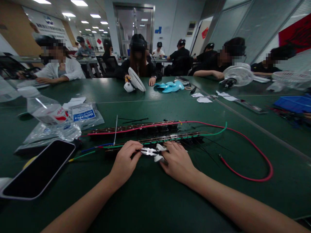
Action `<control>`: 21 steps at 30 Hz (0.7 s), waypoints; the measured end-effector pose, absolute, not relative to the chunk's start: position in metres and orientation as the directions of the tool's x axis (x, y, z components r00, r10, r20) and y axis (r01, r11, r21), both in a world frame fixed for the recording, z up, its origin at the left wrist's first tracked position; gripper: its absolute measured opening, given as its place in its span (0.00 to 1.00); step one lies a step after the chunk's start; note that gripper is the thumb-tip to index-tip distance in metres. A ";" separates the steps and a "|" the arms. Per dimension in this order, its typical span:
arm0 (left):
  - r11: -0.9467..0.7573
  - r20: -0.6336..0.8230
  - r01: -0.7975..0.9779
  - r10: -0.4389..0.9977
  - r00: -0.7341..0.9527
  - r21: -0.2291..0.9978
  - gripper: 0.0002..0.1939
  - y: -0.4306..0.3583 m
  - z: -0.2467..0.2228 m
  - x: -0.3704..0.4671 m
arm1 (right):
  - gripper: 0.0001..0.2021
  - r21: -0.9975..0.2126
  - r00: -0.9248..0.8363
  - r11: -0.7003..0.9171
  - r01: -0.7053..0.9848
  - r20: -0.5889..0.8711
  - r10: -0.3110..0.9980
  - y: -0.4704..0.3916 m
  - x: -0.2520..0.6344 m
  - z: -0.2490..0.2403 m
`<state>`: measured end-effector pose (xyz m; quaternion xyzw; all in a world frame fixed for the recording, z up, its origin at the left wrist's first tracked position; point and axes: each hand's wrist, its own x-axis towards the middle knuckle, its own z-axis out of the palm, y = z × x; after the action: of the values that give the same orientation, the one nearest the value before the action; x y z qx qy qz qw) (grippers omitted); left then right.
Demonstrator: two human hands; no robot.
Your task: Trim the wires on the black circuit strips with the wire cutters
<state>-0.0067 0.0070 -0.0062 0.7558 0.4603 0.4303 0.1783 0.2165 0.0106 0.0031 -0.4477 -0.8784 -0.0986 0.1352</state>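
White-handled cutting pliers [150, 151] lie across the middle, jaws toward the left. My right hand [176, 158] is wrapped round their handles. At the jaw tips is my left hand [126, 158], its thumb and fingers pinched together near the black strip; what they hold is too small to make out. Just beyond both hands runs a long dark strip [191, 137] with a green wire [216, 133] along it. Behind it lies a second dark strip [157, 128] with a red cable [252, 142] that loops out to the right. A white cable tie [116, 129] stands upright at the left.
On the left are a phone [40, 170], a plastic bottle [52, 113] and a plastic bag [91, 115]. Thin black ties [133, 119] lie behind the strips. Across the table, people sit near a white fan [136, 79], blue fan blades [170, 86] and a blue tray [293, 103].
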 end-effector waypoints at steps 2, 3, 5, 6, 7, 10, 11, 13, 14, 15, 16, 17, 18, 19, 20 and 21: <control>-0.514 0.486 0.542 0.849 0.208 0.665 0.07 0.007 -0.007 -0.007 | 0.09 0.057 -0.577 0.596 0.801 0.335 0.745 0.012 0.218 0.001; -0.515 0.487 0.541 0.848 0.209 0.665 0.07 0.007 -0.007 -0.007 | 0.09 0.058 -0.586 0.604 0.795 0.337 0.737 0.013 0.218 0.000; -0.519 0.489 0.537 0.846 0.212 0.665 0.07 0.007 -0.006 -0.007 | 0.10 0.059 -0.598 0.618 0.784 0.338 0.727 0.014 0.218 -0.001; -0.521 0.491 0.537 0.845 0.214 0.663 0.07 0.006 -0.006 -0.007 | 0.10 0.056 -0.602 0.623 0.780 0.339 0.723 0.015 0.219 -0.001; -0.523 0.493 0.537 0.843 0.215 0.662 0.07 0.006 -0.005 -0.006 | 0.10 0.053 -0.602 0.625 0.779 0.340 0.723 0.015 0.219 -0.001; -0.526 0.499 0.536 0.841 0.211 0.661 0.07 0.005 -0.003 -0.005 | 0.09 0.042 -0.598 0.623 0.781 0.341 0.726 0.016 0.219 -0.002; -0.526 0.500 0.535 0.841 0.209 0.661 0.07 0.005 -0.002 -0.005 | 0.09 0.040 -0.597 0.623 0.781 0.341 0.726 0.016 0.219 -0.002; -0.530 0.506 0.536 0.837 0.209 0.656 0.07 0.005 -0.001 -0.004 | 0.10 0.039 -0.599 0.625 0.779 0.342 0.724 0.016 0.220 -0.002; -0.534 0.511 0.538 0.834 0.209 0.652 0.06 0.005 -0.001 -0.004 | 0.10 0.039 -0.599 0.627 0.778 0.345 0.722 0.016 0.220 -0.002; -0.539 0.516 0.538 0.830 0.210 0.648 0.06 0.005 -0.001 -0.004 | 0.10 0.038 -0.600 0.629 0.777 0.349 0.720 0.016 0.220 -0.002; -0.544 0.521 0.538 0.827 0.211 0.644 0.06 0.005 -0.001 -0.004 | 0.10 0.036 -0.600 0.630 0.776 0.352 0.719 0.016 0.221 -0.003; -0.547 0.524 0.539 0.824 0.213 0.641 0.06 0.005 -0.001 -0.004 | 0.10 0.033 -0.600 0.631 0.775 0.353 0.718 0.016 0.221 -0.003; -0.549 0.526 0.540 0.823 0.216 0.638 0.06 0.005 -0.001 -0.004 | 0.10 0.029 -0.600 0.632 0.774 0.354 0.718 0.016 0.221 -0.004; -0.551 0.526 0.542 0.822 0.219 0.635 0.06 0.005 -0.002 -0.005 | 0.10 0.025 -0.599 0.633 0.774 0.353 0.718 0.016 0.221 -0.004; -0.553 0.527 0.544 0.820 0.221 0.631 0.06 0.005 -0.002 -0.005 | 0.10 0.022 -0.599 0.634 0.773 0.352 0.719 0.016 0.222 -0.005; -0.554 0.529 0.546 0.819 0.223 0.628 0.06 0.005 -0.002 -0.006 | 0.10 0.018 -0.599 0.635 0.773 0.351 0.720 0.016 0.222 -0.006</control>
<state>-0.0057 0.0054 -0.0022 0.7662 0.4454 0.4360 0.1564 0.2219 0.0160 -0.0057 -0.4191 -0.8902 -0.0842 0.1574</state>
